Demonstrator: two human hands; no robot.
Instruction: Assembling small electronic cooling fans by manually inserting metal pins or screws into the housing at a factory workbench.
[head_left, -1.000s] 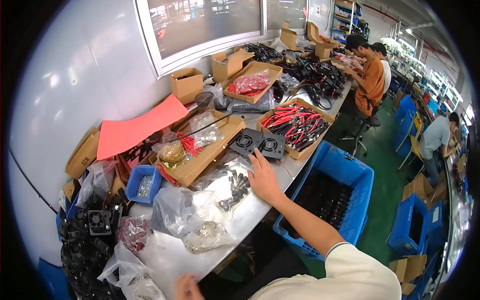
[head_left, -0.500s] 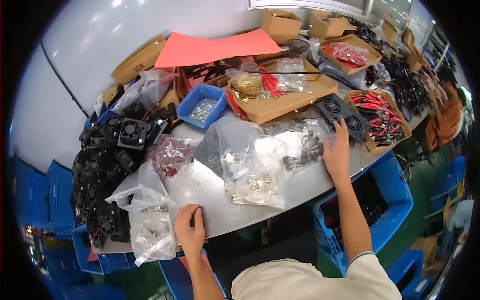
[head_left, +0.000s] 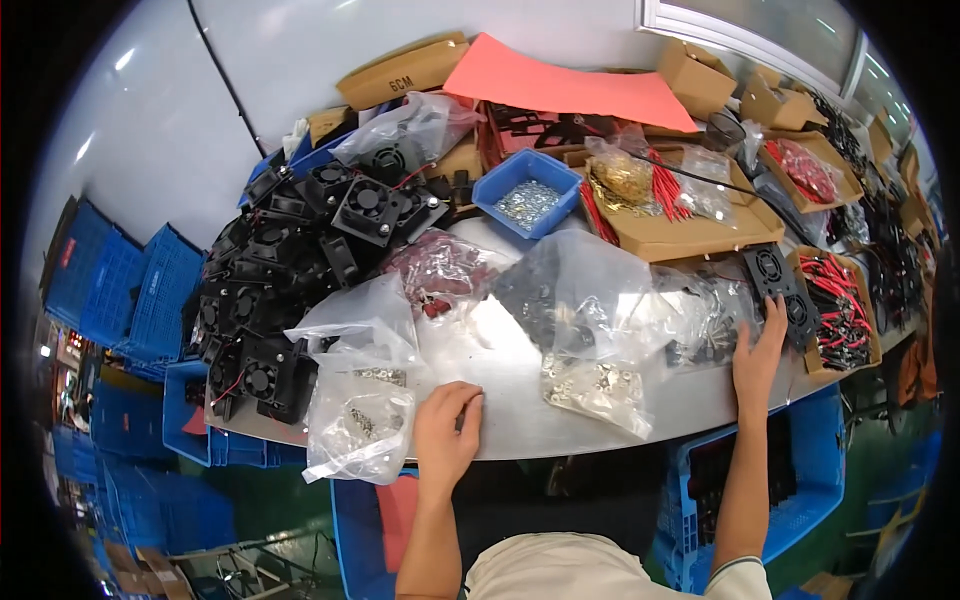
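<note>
My right hand (head_left: 758,362) rests its outstretched fingertips on a black panel with two round fan grilles (head_left: 781,295), at the right of the table. My left hand (head_left: 447,430) lies at the table's front edge, fingers curled in toward the thumb; anything inside them is hidden. Just left of it sits a clear bag of small metal parts (head_left: 362,420). Between the hands lie a bag of small nut-like pieces (head_left: 597,392) and a larger clear bag with dark contents (head_left: 570,290). Another clear bag of dark parts (head_left: 705,320) is beside my right hand.
Black cooling fans (head_left: 265,270) are heaped at the left. Behind stand a blue bin of screws (head_left: 486,205), a cardboard tray (head_left: 680,242) of bagged parts and a red sheet (head_left: 565,88). A box of red and black wires (head_left: 842,312) is far right, a blue crate (head_left: 820,500) below.
The whole view has swung left, so the table appears shifted to the right. My right hand stays on the black panel, and my left hand stays curled at the front edge.
</note>
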